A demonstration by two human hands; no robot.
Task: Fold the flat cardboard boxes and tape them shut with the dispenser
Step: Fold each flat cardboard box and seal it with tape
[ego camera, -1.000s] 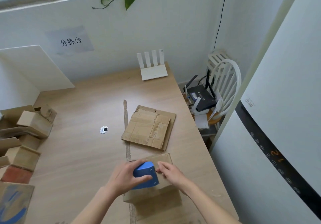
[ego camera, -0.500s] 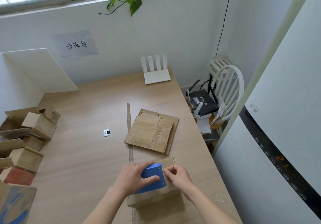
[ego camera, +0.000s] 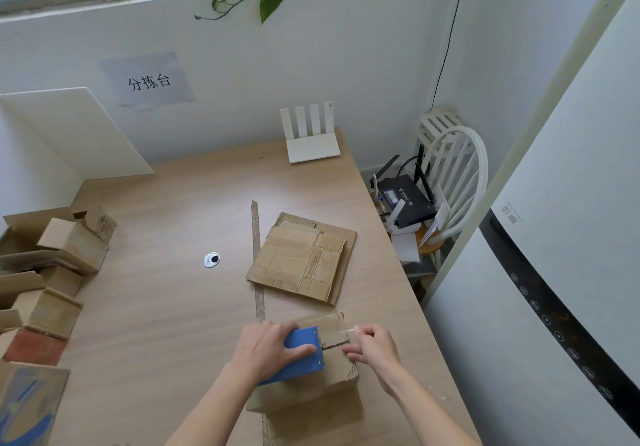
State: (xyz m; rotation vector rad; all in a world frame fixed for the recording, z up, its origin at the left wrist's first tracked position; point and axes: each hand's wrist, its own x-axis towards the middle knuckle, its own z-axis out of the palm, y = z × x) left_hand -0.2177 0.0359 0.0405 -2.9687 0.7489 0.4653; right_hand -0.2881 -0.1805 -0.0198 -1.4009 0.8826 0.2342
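Note:
A folded cardboard box [ego camera: 337,376] stands on the wooden table [ego camera: 156,324] near its front edge. On top of it lies a blue tape dispenser [ego camera: 304,352], and my left hand [ego camera: 266,352] grips it from the left. My right hand [ego camera: 372,345] pinches the end of a clear tape strip [ego camera: 341,333], stretched from the dispenser's mouth over the box's top seam. A stack of flat cardboard boxes [ego camera: 301,258] lies farther back on the table.
Several folded boxes [ego camera: 52,265] are piled along the table's left edge. A white router [ego camera: 313,141] stands at the back, a round cable grommet [ego camera: 211,259] mid-table. Right of the table are a white chair [ego camera: 450,186] with a black router [ego camera: 405,200] and a tall white appliance [ego camera: 554,272].
My right hand has moved right, away from the dispenser, drawing out a strip of tape across the box top. The left hand keeps the dispenser in place.

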